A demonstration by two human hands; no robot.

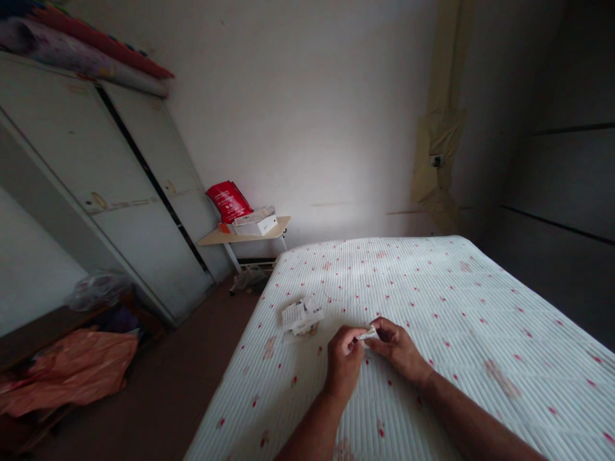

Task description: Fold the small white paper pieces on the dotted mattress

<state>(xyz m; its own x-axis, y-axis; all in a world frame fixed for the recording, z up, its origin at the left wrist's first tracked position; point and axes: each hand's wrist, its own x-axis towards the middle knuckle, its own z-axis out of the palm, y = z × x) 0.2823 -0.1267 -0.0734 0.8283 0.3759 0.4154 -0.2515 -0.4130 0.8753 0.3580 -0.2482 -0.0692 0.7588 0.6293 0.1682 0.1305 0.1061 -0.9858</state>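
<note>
The left hand [343, 360] and the right hand [398, 351] meet above the bed, each with thumb and fingers pinching a small, folded-looking piece of white paper [368, 334] between them. Just beyond the left hand, to its left, a loose pile of printed papers [303, 315] lies on the bed [413, 282], whose ribbed white cover is dotted with red. Farther off, near the bed's far left corner, a small counter [211, 239] carries a red bag [229, 202] and a white box [263, 225]. A pale wardrobe [129, 160] stands to the left, with rolled material [96, 64] on top.
</note>
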